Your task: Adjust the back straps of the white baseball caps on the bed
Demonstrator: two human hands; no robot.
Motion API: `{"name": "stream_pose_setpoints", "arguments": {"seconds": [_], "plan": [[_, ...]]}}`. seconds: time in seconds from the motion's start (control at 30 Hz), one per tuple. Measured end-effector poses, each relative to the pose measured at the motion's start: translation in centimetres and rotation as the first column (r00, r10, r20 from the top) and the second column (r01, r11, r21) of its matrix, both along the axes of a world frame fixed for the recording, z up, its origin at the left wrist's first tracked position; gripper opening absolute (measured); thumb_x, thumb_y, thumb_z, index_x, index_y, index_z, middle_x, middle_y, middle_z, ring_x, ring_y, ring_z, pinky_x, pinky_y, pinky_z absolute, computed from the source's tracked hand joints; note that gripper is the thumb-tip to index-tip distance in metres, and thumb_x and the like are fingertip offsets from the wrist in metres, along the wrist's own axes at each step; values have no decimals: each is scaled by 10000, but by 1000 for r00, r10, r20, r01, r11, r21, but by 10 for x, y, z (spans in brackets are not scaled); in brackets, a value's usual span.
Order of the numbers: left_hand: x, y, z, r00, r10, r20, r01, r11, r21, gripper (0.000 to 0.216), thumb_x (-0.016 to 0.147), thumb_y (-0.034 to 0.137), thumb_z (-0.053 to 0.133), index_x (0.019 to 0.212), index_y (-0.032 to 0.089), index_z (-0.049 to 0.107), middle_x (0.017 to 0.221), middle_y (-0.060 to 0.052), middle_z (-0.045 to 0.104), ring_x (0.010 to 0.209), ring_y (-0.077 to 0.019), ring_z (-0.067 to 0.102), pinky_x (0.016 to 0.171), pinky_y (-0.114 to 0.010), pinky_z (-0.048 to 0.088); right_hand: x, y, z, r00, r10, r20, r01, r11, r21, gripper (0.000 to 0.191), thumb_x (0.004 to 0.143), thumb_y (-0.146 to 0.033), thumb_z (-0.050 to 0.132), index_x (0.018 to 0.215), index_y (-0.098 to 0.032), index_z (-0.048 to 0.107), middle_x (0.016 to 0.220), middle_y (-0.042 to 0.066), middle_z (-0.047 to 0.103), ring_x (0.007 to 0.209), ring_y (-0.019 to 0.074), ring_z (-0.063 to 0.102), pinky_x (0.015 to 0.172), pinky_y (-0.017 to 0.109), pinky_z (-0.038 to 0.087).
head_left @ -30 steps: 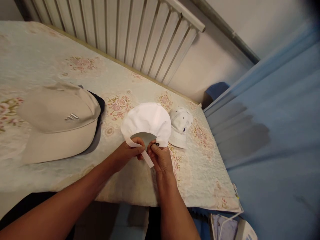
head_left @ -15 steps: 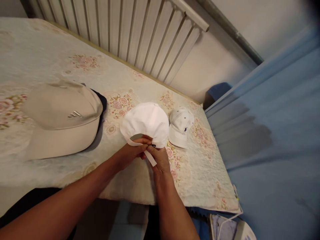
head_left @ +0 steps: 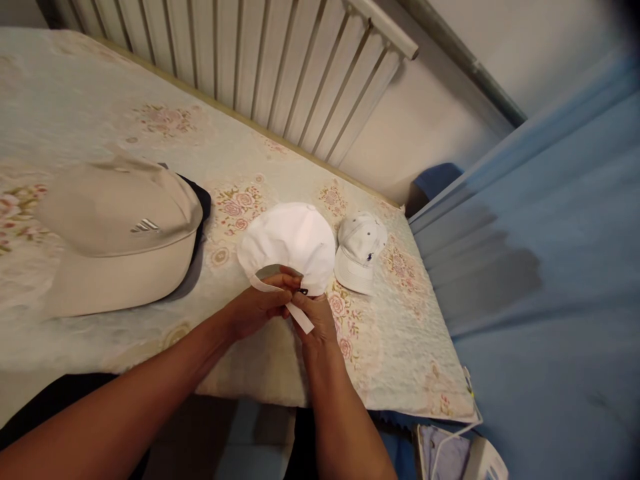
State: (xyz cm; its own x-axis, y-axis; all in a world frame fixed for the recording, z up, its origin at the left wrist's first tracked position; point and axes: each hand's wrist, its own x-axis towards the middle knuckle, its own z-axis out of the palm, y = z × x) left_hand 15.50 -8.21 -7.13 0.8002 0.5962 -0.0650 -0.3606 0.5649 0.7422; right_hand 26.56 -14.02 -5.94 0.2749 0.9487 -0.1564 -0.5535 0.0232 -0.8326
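A white cap point(head_left: 287, 239) is lain on the flowered cloth point(head_left: 90, 120) just beyond both hands, its back opening turned toward them. Its strap point(head_left: 295, 313) is pinched between thumb and fingers of the left hand point(head_left: 257, 308), which is closed on it; the strap's loose end is seen sticking out below and to the right of that grip, across the right hand. The right hand point(head_left: 315, 317) is closed too, its fingertips pressed at the small dark buckle point(head_left: 303, 291) on the cap's rear edge, where the strap is met. The two hands are touching one another at the strap.

Just right of the hands and beside the white cap, touching or nearly touching it, a smaller white cap point(head_left: 359, 252) with dark eyelets is set. Well to the left of the left hand a large beige cap point(head_left: 117, 233) is lain, with a dark cloth point(head_left: 200, 207) showing from under its far side. Beyond the hands, past the cloth's far edge, a white slatted rail point(head_left: 280, 73) is stood. To the right a blue sheet point(head_left: 550, 267) is spread.
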Motion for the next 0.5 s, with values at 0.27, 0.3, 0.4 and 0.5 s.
{"name": "stream_pose_setpoints", "arguments": {"seconds": [0.27, 0.3, 0.4, 0.5], "plan": [[2, 0, -1, 996, 40, -79, -31, 993, 112, 235, 689, 175, 691, 919, 170, 644, 725, 13, 596, 591, -89, 491, 553, -218, 371, -1, 1, -1, 999, 10, 34, -10, 1000, -16, 366, 576, -228, 754, 931, -184, 675, 683, -8, 660, 502, 114, 505, 437, 235, 406], [2, 0, -2, 996, 52, -71, -42, 991, 125, 230, 691, 192, 702, 912, 167, 642, 716, 13, 591, 592, -93, 494, 552, -222, 370, -1, 1, 0, 999, 10, 40, -9, 1000, -19, 373, 580, -232, 752, 942, -185, 673, 682, -8, 659, 505, 115, 503, 440, 237, 404], [2, -1, -2, 992, 103, -67, -91, 983, 161, 225, 684, 237, 742, 872, 159, 645, 739, 6, 579, 615, -103, 502, 549, -228, 366, -2, 1, 1, 999, 10, 39, -9, 1000, -17, 359, 587, -225, 744, 936, -188, 667, 690, -8, 660, 525, 119, 515, 452, 237, 407], [2, 0, -1, 991, 117, -62, -103, 975, 196, 198, 699, 255, 745, 848, 162, 654, 758, 7, 573, 622, -96, 488, 548, -222, 357, -1, 1, 1, 1000, 1, 19, -1, 1000, -11, 331, 582, -189, 737, 903, -198, 659, 690, -20, 661, 519, 118, 520, 452, 236, 418]]}}
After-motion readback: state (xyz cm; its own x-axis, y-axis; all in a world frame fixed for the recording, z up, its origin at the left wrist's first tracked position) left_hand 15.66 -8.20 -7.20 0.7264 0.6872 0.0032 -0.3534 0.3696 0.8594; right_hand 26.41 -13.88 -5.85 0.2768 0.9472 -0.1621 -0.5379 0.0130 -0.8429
